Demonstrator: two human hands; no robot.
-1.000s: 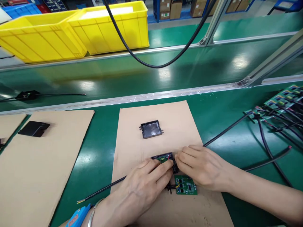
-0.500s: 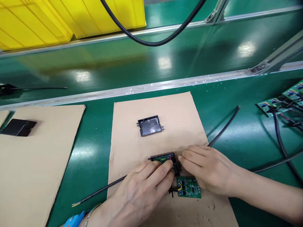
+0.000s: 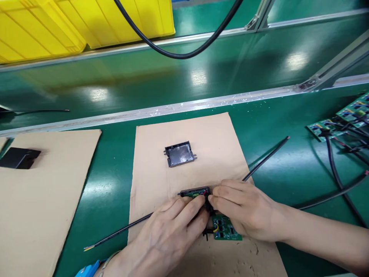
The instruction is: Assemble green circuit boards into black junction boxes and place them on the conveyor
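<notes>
Both hands meet over a small black plastic housing with a green circuit board inside (image 3: 196,192), lying near the front edge of a brown cardboard sheet (image 3: 225,138) on the green counter (image 3: 115,184). The left hand (image 3: 170,234) and right hand (image 3: 245,209) pinch the housing from either side, fingertips nearly touching. A second green circuit board (image 3: 226,229) lies just beside it, partly under the right hand. An empty black plastic shell (image 3: 180,154) sits farther back on the cardboard. Thin black cables (image 3: 265,157) run out to both sides.
</notes>
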